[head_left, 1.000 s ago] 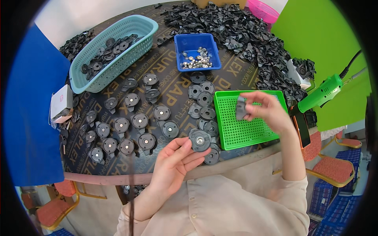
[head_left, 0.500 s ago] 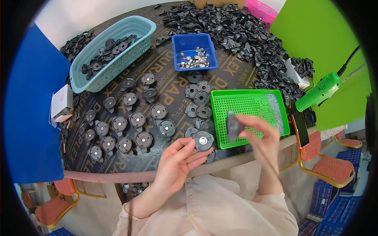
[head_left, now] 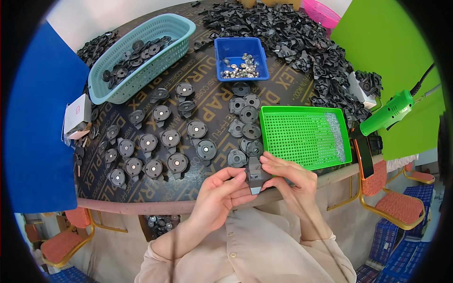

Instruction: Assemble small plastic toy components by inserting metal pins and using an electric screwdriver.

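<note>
Head view: a dark grey plastic part (head_left: pixel 255 175) was held at the near edge of the bench (head_left: pixel 141 195), pinched from both sides — the left hand (head_left: pixel 221 194) with fingers closed on its left face, the right hand (head_left: pixel 291 180) with fingertips pressed on its top and right side. Just behind it, grey round discs (head_left: pixel 175 162) were laid out in rows. A green perforated tray (head_left: pixel 302 137) was set just beside the right hand, with a blue bin (head_left: pixel 239 60) of metal pieces farther back.
</note>
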{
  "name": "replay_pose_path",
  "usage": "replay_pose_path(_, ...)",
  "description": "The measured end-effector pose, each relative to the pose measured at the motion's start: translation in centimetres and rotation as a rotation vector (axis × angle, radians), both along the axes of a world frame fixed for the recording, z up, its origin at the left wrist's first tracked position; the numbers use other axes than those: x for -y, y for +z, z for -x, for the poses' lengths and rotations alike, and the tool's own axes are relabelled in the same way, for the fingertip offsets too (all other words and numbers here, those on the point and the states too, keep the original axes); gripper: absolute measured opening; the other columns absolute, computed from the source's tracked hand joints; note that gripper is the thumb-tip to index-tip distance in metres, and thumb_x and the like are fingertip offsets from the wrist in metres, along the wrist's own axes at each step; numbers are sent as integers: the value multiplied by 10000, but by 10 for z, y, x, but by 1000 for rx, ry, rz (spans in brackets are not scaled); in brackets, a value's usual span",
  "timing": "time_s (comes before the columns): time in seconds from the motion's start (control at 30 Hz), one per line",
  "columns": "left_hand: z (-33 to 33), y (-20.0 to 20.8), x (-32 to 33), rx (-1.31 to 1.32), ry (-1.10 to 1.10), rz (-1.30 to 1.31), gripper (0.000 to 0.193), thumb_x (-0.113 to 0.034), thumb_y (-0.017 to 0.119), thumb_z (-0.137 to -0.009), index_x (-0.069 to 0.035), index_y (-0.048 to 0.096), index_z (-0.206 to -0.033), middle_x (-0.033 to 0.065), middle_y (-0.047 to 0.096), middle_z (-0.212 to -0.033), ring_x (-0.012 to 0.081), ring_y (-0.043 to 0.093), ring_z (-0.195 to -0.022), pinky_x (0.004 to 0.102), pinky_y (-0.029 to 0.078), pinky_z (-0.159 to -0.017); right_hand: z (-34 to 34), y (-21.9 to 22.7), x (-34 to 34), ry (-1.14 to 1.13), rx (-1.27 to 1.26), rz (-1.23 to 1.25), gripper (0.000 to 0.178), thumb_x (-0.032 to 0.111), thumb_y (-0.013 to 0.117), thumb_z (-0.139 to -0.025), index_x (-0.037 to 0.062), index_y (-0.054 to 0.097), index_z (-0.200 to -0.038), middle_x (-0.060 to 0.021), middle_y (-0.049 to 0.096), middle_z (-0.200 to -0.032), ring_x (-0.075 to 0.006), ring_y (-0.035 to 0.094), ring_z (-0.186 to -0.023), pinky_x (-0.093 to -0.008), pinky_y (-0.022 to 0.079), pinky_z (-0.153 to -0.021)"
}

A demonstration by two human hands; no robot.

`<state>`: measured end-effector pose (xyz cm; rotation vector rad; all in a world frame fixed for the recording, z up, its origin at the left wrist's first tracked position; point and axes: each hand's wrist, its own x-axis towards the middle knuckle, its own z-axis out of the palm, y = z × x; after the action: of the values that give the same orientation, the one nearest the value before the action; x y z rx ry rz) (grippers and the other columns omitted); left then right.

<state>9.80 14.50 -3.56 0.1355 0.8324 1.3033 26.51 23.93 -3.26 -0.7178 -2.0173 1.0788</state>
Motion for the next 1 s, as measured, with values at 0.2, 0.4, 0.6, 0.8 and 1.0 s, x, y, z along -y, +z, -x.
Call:
replay_pose_path(0.2,3,2,1,-14,-56,10,196,-186,536,-959,-39,569,-1085,103,647,-1089,217,655,-996,334,536,-863,-1,3,-1,28,41,-76,320,-114,698,-679,-28,684,-987,-169,679,-1057,-314,619,-1086,-347,510,-900)
replay_pose_path(0.4,2,-4,3,0,-33,-15,219,-216,543,-958,-38,570,-1083,88,649,-1078,201,653,-992,330,535,-854,0,-2,1,57,-7,74,319,-141,672,-688,-39,679,-989,-174,679,-1049,-321,619,-1083,-352,512,-905)
replay_pose_path(0.6,12,-14,11,14,-51,-46,204,-126,596,-914,-23,570,-1089,69,648,-1050,160,646,-941,298,542,-806,5,9,4,139,70,-210,294,39,756,-679,-2,684,-960,-141,684,-1050,-313,627,-1068,-372,508,-870)
replay_pose_path(0.8,29,-11,41,-464,-17,-183,292,-5,629,-831,6,590,-1120,111,649,-1096,195,641,-987,309,538,-819,4,30,-12,297,83,-107,366,91,792,-667,16,675,-1006,-115,668,-1109,-280,616,-1088,-345,496,-879)
replay_pose_path(1.0,52,-14,55,-2158,42,-608,225,63,630,-677,20,649,-898,165,658,-1075,323,621,-1060,387,527,-866,50,38,-168,3,450,-334,265,127,700,-788,61,666,-1042,-130,676,-999,-253,649,-927,-350,504,-809)
